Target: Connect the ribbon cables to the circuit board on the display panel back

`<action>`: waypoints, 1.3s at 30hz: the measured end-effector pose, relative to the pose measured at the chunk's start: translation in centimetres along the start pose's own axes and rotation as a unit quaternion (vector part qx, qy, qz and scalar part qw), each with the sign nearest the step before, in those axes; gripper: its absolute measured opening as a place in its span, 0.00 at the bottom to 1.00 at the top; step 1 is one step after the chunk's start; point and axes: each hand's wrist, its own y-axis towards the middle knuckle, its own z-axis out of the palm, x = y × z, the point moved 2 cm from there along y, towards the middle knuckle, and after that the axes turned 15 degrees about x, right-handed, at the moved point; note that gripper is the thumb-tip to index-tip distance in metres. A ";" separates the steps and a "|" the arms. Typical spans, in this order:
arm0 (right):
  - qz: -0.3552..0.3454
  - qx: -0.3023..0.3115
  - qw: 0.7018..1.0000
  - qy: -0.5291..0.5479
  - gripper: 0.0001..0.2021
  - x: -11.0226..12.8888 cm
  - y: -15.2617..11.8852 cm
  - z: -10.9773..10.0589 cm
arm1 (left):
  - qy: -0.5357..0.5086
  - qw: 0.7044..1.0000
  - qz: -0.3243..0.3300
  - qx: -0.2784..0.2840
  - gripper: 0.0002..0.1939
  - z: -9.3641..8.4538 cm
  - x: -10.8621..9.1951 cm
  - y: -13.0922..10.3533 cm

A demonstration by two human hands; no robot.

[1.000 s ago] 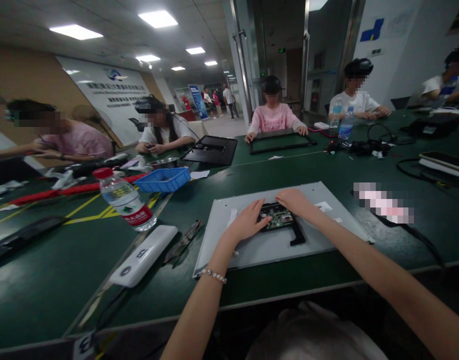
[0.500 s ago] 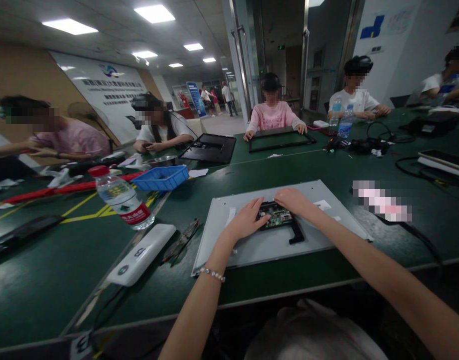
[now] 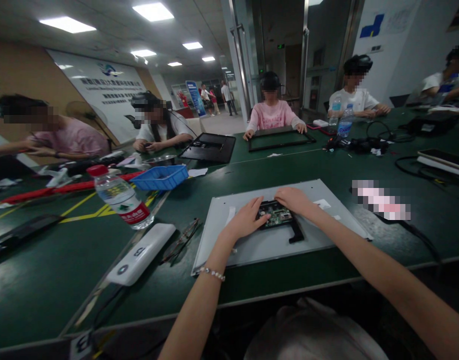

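Note:
A light grey flat panel (image 3: 218, 250), like the back of a display, lies on the table before me. On it sits a green circuit board (image 3: 276, 216) in a black plastic frame, with a black bracket (image 3: 297, 234) sticking out toward me at its right. My left hand (image 3: 248, 218) grips the frame's left side, thumb over the near part of the board and fingers along the far left edge. Bent at the far right edge, the fingers of my right hand (image 3: 291, 199) hold the same board; their tips are partly hidden.
Left of the panel lie eyeglasses (image 3: 180, 241), a white power bank (image 3: 142, 254), a water bottle (image 3: 121, 200) and a blue tray (image 3: 160, 178). A phone-like item with a cable (image 3: 381, 201) is at right. Across the table, a person in pink holds a black frame (image 3: 282, 146).
Both hands keep almost the same place on the circuit board. The view has shifted very slightly; nothing else has visibly moved.

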 end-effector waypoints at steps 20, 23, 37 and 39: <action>0.020 0.035 0.998 0.046 0.13 0.1 -0.5 -0.4 | 0.010 1.000 0.003 -0.001 0.33 0.0 0.0 0.1; 0.013 0.034 0.997 0.067 0.12 0.1 -0.5 -0.3 | 0.012 1.000 0.003 0.003 0.33 -0.1 -0.2 0.0; -0.043 0.026 0.988 0.145 0.19 -3.9 -4.9 -0.6 | 0.012 1.000 -0.003 0.007 0.33 0.0 -0.1 -0.2; -0.037 0.030 0.982 0.184 0.19 -4.7 -6.1 -0.2 | 0.010 1.000 -0.007 0.009 0.33 0.0 0.0 -0.1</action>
